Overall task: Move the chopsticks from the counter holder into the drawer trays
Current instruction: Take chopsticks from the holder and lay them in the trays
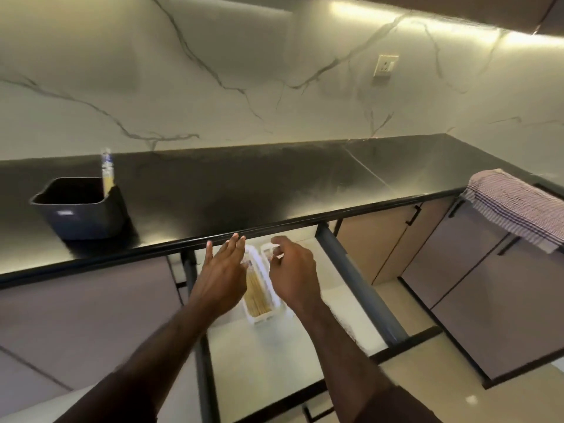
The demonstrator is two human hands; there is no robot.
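A dark grey holder (82,209) stands on the black counter at the left, with one wrapped pack of chopsticks (107,172) leaning upright in its right corner. Below the counter edge an open drawer (274,355) holds two white trays; the left tray (258,296) is full of pale wooden chopsticks, the right tray (266,250) is mostly hidden by my right hand. My left hand (221,276) hovers over the left tray with fingers spread and empty. My right hand (293,270) is beside it over the right tray, fingers loosely curled, holding nothing that I can see.
The black counter (274,184) runs along a marble wall and turns at the right. A striped cloth (518,206) hangs over the counter edge at the right. The drawer's dark side rails (360,285) flank the trays. Closed cabinet doors stand on both sides.
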